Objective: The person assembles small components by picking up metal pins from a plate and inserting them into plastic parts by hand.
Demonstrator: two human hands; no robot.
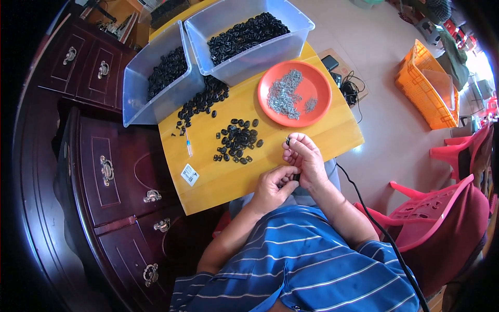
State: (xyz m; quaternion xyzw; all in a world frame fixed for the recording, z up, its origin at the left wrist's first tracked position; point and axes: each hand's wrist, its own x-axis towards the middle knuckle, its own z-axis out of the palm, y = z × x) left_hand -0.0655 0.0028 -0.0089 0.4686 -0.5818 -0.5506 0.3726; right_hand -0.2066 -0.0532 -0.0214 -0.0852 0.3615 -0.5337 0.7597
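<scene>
The left hand [274, 183] is closed, its fingers curled around a black piece [296, 177] at the table's near edge. The right hand [307, 158], just beside it, pinches a small dark piece [288, 140] between thumb and fingertips, above the yellow table [218, 190]. Left of the hands lies a loose pile of black parts [239, 141], mostly oval. Beyond, a red plate [318, 86] holds small silvery metal pieces [283, 94], and two clear bins full of black parts stand at the far end, the right one [260, 58] beside the left one [163, 108]. A white square label [189, 174] lies flat near the left edge; its dark print is too small to read.
</scene>
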